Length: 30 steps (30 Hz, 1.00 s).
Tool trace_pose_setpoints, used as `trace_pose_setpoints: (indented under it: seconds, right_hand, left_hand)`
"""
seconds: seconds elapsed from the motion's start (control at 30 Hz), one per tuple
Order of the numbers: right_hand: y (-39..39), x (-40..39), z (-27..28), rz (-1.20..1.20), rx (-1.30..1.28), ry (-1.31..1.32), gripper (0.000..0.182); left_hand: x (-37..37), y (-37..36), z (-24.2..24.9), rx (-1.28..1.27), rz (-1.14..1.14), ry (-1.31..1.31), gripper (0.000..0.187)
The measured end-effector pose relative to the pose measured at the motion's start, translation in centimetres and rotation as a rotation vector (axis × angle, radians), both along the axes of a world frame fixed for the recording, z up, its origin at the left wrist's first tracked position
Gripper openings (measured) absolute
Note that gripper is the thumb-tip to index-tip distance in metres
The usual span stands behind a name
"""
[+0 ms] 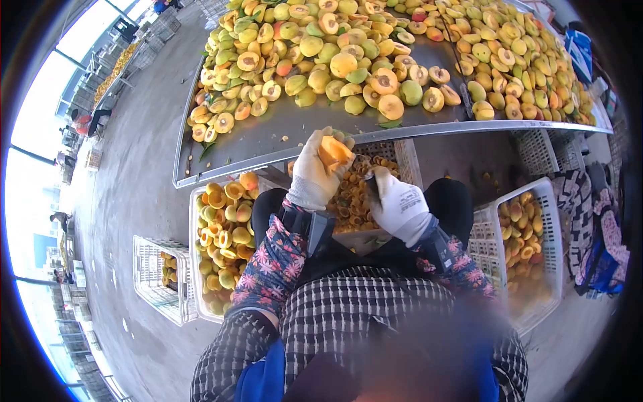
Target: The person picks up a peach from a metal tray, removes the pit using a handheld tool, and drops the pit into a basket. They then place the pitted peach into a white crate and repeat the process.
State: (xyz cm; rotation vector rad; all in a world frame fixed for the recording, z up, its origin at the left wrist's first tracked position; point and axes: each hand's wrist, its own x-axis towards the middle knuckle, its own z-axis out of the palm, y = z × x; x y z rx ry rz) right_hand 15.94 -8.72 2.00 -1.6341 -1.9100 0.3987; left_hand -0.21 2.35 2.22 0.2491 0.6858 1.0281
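Note:
My left hand, in a white glove with darker fingertips, is closed around an orange fruit half just below the metal table's front edge. To its right my right hand, gloved too, has its fingers curled together; what they hold, if anything, is too small to make out. Beneath both hands stands a container of small brown-orange pieces, partly hidden by the gloves. Halved and whole fruits are heaped on the metal table in front.
A white crate of fruit stands at the left, beside a smaller crate. Another fruit crate is at the right, near patterned cloth. People and further tables appear at the far left.

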Motion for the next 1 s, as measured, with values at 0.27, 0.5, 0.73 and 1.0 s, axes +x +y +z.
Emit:
trace_pose_setpoints:
  seconds: [0.27,0.5,0.73,1.0]
  right_hand:
    - [0.9,0.3,-2.5,-0.09,-0.212,-0.234,0.026]
    - [0.8,-2.3,1.5,0.067,-0.018,0.082,0.033]
    - [1.4,-3.6,0.8,0.145,-0.113,0.151,0.031]
    - [1.1,-3.4,1.1,0.177,-0.25,0.178,0.029]
  left_hand:
    - [-0.8,-0.6,0.0,0.004,0.191,-0.002,0.03]
    - [-1.0,-0.5,-0.5,0.016,0.089,-0.077,0.032]
    - [-1.3,-1.2,-0.4,0.085,0.126,-0.057,0.036]
    - [-1.2,-1.8,0.5,0.211,0.176,0.029,0.038]
